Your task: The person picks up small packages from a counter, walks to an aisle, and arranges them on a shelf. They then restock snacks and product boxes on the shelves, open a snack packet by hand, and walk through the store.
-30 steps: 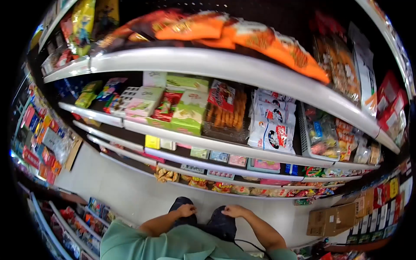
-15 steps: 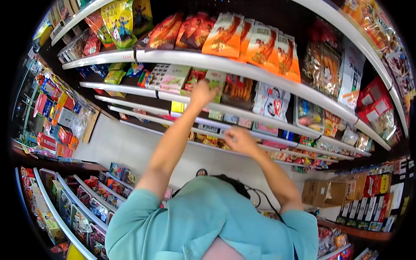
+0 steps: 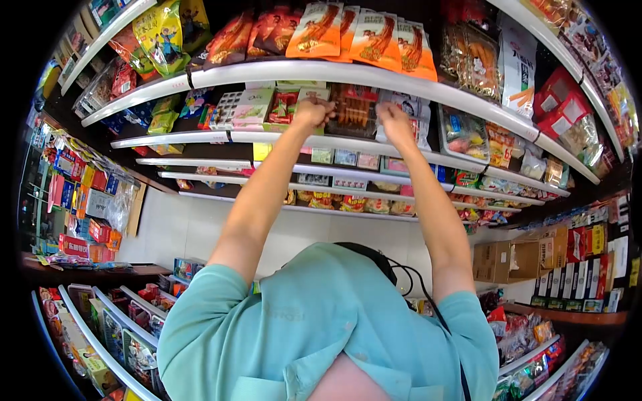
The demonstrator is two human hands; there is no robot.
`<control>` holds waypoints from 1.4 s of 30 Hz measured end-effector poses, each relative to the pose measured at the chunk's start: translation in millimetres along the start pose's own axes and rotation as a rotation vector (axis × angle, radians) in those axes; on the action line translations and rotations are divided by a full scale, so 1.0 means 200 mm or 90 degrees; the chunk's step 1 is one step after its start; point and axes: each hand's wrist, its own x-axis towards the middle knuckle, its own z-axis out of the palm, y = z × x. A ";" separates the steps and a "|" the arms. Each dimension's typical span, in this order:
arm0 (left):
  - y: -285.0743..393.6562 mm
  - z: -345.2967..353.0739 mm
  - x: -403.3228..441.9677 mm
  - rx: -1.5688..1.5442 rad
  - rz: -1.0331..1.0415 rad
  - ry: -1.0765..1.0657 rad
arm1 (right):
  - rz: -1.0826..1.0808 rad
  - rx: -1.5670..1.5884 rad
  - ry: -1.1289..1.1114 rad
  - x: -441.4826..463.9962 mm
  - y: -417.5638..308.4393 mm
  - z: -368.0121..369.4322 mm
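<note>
On the second shelf, a clear-topped pack of brown stick snacks (image 3: 353,112) stands between my hands. At its left edge is my left hand (image 3: 313,113), fingers curled, in front of a pale green box (image 3: 313,93). My right hand (image 3: 394,123) is at the pack's right edge, in front of a white snack bag (image 3: 420,110), with fingers bent together. Whether either hand grips the pack itself is hard to see. Left of my left hand are a red packet (image 3: 283,105) and a white-and-green box (image 3: 251,112).
Above, a shelf edge (image 3: 321,71) bears orange snack bags (image 3: 376,39). Lower shelves hold small boxes and packets. A clear tub of colourful sweets (image 3: 464,134) stands further right. An opened cardboard carton (image 3: 491,262) is on the right, and stocked shelves (image 3: 110,327) lie behind me at left.
My right hand has risen from the lower shelves to the right side of the stick-snack pack. My left hand stays by the green box, its fingers now more curled. The view has shifted.
</note>
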 end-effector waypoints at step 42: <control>-0.03 0.04 -0.14 0.669 0.234 0.175 | -0.037 -0.543 -0.147 -0.07 -0.01 0.12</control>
